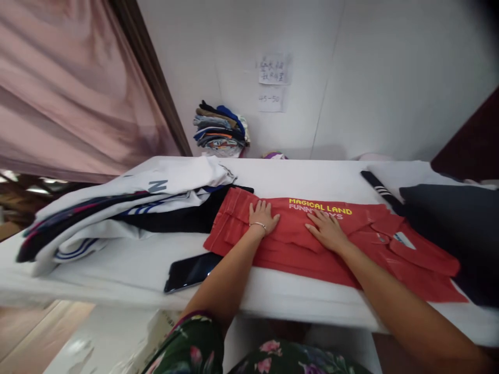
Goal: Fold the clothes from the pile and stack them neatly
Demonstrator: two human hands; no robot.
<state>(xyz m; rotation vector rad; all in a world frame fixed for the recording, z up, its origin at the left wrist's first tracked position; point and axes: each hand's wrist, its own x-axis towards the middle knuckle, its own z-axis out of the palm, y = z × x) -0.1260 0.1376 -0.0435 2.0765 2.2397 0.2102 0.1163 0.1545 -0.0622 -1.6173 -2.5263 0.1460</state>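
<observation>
A red collared shirt (284,236) lies folded lengthwise across the white table, its collar end to the right. Yellow and pale lettering reading "MAGICAL LAND" runs along its far side. My left hand (264,215), with a thin bracelet at the wrist, rests flat on the shirt toward its left end. To the right, my right hand (326,229) presses flat on the cloth with fingers spread, covering part of the lettering. Both hands hold nothing. A dark phone (191,271) lies beside my left forearm, partly hidden by it.
White and black garments (175,179) lie piled on the left of the table (312,174). Dark clothing (452,223) is at the right. Behind the table's far edge stands a stack of folded clothes (220,130). A pink curtain (70,78) hangs at left; paper notes (273,70) are on the wall.
</observation>
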